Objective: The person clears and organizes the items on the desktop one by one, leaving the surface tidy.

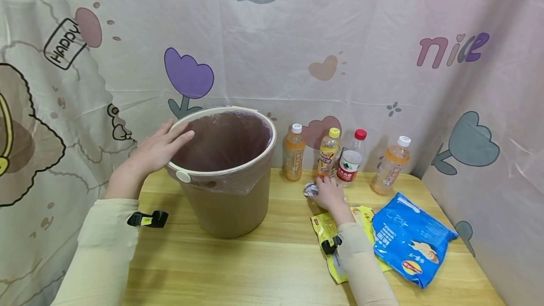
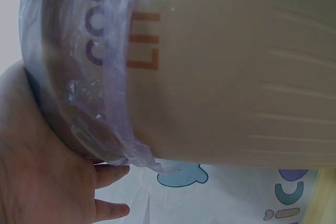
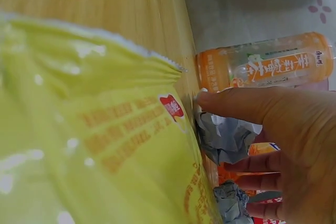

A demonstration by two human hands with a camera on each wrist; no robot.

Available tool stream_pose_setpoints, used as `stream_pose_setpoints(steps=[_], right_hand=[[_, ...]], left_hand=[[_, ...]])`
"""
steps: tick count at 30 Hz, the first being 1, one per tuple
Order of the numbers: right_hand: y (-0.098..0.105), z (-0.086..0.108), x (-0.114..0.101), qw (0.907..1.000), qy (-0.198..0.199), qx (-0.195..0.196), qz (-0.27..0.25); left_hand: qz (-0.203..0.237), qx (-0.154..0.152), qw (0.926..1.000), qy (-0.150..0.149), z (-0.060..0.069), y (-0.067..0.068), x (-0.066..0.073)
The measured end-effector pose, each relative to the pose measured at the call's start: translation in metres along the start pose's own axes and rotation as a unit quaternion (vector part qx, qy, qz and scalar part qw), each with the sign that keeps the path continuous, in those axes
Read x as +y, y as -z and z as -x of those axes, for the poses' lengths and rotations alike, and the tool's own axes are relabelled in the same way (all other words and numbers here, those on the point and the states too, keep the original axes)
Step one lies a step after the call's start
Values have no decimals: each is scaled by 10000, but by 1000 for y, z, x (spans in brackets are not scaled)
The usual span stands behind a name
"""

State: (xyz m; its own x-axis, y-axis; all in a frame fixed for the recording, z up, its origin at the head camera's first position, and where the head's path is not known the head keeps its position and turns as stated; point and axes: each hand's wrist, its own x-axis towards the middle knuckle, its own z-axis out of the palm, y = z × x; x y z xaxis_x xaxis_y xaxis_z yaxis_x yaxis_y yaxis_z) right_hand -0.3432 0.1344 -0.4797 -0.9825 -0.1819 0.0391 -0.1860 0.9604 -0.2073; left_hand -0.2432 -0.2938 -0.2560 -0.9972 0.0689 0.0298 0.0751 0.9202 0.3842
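My left hand [image 1: 158,151] rests on the left rim of a brown bin [image 1: 229,207] lined with a clear bag, fingers extended over the edge. In the left wrist view the hand [image 2: 47,166] lies against the bagged rim. My right hand [image 1: 330,195] is low over the table, beside a crumpled silvery ball [image 1: 311,189] and in front of the bottles. In the right wrist view the thumb and fingers of that hand [image 3: 299,145] are round a crumpled grey ball [image 3: 226,135]; a second crumpled ball [image 3: 231,203] lies by the lower fingertips.
Along the back of the table stand an orange-labelled bottle [image 1: 294,154], a yellow-capped bottle [image 1: 328,155], a red-capped bottle [image 1: 351,162] and another orange-labelled bottle [image 1: 390,166]. Yellow wrappers [image 1: 325,230] lie under the right forearm, with a blue snack bag [image 1: 410,242] to their right.
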Motion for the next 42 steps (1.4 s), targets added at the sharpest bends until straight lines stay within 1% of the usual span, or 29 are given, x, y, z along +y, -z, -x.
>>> stream_pose_setpoints(steps=[5, 9, 17, 24, 28, 35, 42], right_hand=[[0, 0, 0, 9998, 59, -165, 38], [2, 0, 0, 9997, 85, -206, 32], [8, 4, -4, 9997, 205, -144, 10], [10, 8, -5, 9992, 364, 169, 66], [12, 12, -7, 9979, 482, 421, 31], [14, 18, -7, 9938, 685, 874, 98], [22, 25, -9, 9878, 872, 1282, 106]], left_hand=[[0, 13, 10000, 8, 0, -1, 0], [-2, 8, 10000, 11, -1, -1, -1], [1, 0, 10000, 4, -1, 0, -2], [10, 20, 10000, -8, -1, 0, -2], [7, 26, 10000, -9, 0, -1, -1], [-4, 9, 10000, -8, -1, -1, -1], [15, -34, 10000, 13, -1, 1, -2]])
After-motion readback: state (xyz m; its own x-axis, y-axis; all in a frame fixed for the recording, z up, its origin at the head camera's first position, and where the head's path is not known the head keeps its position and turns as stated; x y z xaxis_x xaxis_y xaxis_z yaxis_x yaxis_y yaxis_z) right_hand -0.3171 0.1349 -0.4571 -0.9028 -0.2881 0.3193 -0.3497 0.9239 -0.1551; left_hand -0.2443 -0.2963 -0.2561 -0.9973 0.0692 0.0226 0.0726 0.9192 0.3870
